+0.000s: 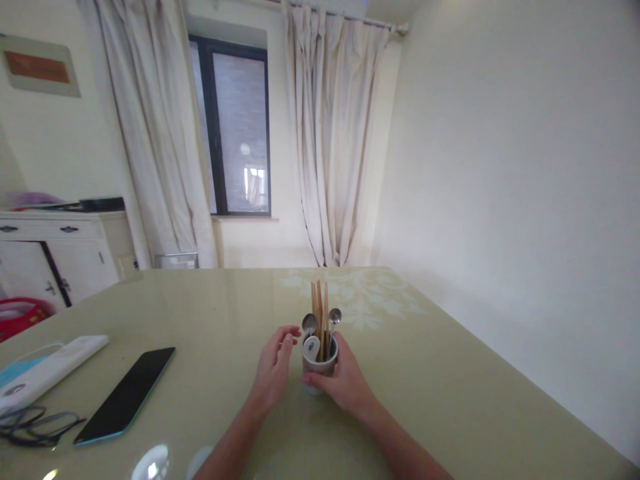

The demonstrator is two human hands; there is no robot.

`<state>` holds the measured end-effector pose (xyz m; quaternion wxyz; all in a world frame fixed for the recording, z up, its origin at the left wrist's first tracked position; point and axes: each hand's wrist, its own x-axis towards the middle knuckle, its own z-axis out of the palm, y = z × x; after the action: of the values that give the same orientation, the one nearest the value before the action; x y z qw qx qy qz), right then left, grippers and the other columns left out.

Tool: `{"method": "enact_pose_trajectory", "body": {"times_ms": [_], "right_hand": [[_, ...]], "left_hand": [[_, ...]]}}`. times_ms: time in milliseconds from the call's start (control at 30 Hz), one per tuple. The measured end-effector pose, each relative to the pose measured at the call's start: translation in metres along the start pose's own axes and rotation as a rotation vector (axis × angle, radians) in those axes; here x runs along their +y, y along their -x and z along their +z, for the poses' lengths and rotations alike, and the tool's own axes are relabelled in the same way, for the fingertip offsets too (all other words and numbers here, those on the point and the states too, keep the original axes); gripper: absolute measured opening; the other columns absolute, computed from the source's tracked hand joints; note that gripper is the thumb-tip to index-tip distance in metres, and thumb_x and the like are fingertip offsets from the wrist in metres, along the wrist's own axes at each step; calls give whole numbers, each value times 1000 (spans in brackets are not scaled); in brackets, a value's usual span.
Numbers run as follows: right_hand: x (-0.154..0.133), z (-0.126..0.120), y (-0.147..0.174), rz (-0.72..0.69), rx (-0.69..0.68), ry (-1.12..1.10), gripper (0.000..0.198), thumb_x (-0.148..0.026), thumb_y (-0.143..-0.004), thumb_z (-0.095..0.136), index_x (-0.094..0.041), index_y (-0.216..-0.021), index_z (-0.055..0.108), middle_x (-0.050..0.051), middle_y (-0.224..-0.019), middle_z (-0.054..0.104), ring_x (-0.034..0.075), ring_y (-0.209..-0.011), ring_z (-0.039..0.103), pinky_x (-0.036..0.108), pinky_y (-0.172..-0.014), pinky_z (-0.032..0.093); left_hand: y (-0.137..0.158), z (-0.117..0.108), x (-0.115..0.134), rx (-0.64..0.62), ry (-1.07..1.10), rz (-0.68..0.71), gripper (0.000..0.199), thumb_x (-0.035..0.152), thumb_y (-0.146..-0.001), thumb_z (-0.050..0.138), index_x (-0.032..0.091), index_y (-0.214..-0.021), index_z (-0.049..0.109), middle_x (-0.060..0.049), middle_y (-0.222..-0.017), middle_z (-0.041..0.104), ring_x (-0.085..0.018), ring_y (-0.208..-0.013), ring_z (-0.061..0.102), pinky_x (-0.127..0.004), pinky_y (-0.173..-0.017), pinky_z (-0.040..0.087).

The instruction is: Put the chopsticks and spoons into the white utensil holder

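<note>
A light-coloured cup [312, 368] stands upright on the table, holding several wooden chopsticks [319, 310], two metal spoons and a white ceramic spoon [311, 347]. One metal spoon [309, 324] leans left, the other metal spoon [335, 316] leans right. My right hand [347, 377] is wrapped round the cup's right side, with its thumb across the front; its other fingers are mostly hidden behind. On the left, my left hand [274, 363] is held close to the cup, fingers loosely bent and nothing in them.
A dark-screened phone [127, 395] lies on the pale green table [220, 320] to the left. Beside it are glasses [40, 427], a long white object [55, 370] and something blue [20, 371]. A wall [525, 200] runs along the right; a white cabinet [75, 250] stands back left.
</note>
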<state>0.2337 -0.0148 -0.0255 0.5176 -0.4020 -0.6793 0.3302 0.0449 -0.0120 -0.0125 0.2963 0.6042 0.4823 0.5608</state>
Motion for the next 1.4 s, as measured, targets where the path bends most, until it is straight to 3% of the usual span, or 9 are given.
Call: {"method": "enact_pose_trajectory", "body": {"times_ms": [200,567,800,1000,1100,1167,1267,1333,1400], "right_hand": [[-11,6,8,-14,-60,34,81,-33,-61,101,-20,-131,63,12,-129,72,37,-120,66,53,-106,52],[-16,-10,10,-40,-194,77,85,-29,-69,96,-25,-144,57,9,-130,72,30,-108,69,41,-90,57],[-16,-16,13,-26,-276,25,84,-42,-70,96,-26,-144,60,10,-131,71,34,-113,68,44,-92,57],[-14,-32,11,-23,-381,31,99,-69,-63,95,-26,-146,60,12,-138,70,36,-116,67,46,-96,54],[-10,-39,5,-98,-300,-54,93,-88,-79,69,-24,-147,60,14,-135,70,35,-116,66,46,-96,53],[-14,-40,-3,-137,-169,-90,81,-86,-93,50,-24,-143,62,13,-128,72,31,-112,67,44,-95,52],[-34,-38,-26,-110,45,-46,58,-72,-101,52,-24,-130,69,11,-117,76,28,-107,70,41,-93,53],[-55,-36,-47,-80,36,2,49,-64,-98,65,-23,-123,72,10,-111,78,26,-98,73,38,-86,56],[-74,-37,-69,-81,-101,61,39,-56,-98,70,-21,-114,76,7,-103,80,23,-88,74,35,-79,57]], "left_hand": [[2,-2,5,77,40,34,57,68,-102,42,21,-113,72,-9,-111,79,-26,-104,72,-39,-96,57],[-31,-1,17,149,139,35,55,71,-94,56,20,-111,71,-11,-112,79,-25,-99,75,-41,-92,58],[-81,-11,54,-132,355,-215,63,71,-81,73,16,-112,75,-19,-124,80,-31,-114,75,-42,-94,58],[-78,-16,77,-390,475,-329,58,61,-81,82,16,-118,75,-19,-123,80,-30,-116,75,-42,-101,56],[-74,-18,81,-421,442,-312,54,57,-75,90,16,-109,76,-16,-117,82,-27,-107,77,-38,-97,57],[-73,-18,82,-422,431,-302,53,56,-72,92,16,-102,77,-15,-113,83,-25,-101,76,-36,-93,57],[-73,-17,81,-449,441,-307,51,56,-73,92,17,-102,78,-12,-106,83,-22,-94,76,-34,-88,57],[-73,-14,80,-484,440,-301,51,56,-72,92,17,-101,78,-10,-98,83,-20,-87,74,-31,-83,56],[-73,-12,78,-527,423,-281,53,58,-73,92,16,-101,79,-8,-93,82,-19,-82,73,-28,-79,54]]}}
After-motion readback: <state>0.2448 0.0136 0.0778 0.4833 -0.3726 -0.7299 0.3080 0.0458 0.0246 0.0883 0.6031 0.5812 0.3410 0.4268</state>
